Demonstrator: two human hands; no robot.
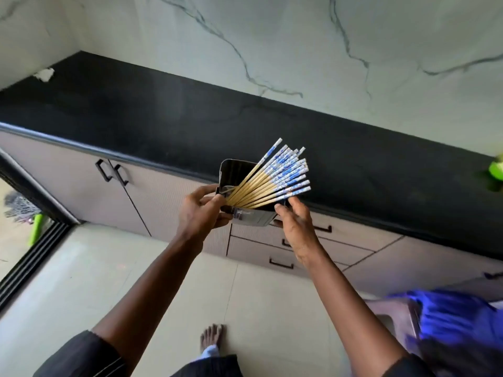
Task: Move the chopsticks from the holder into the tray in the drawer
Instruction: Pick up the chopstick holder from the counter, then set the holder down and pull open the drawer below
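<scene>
Roughly a dozen chopsticks (275, 178) fan out of the holder (245, 202), bamboo-coloured shafts, blue-and-white patterned square tops, leaning up-right. Holder is a shiny metal, rounded-rectangular can, held in the air in front of the black table (353, 164). Left hand (202, 210): fingers (217, 200) curled tight around the holder's left rim. Right hand (298, 227): fingers loosely spread, tips touching the lowest chopsticks and the holder's right edge. Drawers (299, 248) below all closed, flat fronts, black bar handles.
</scene>
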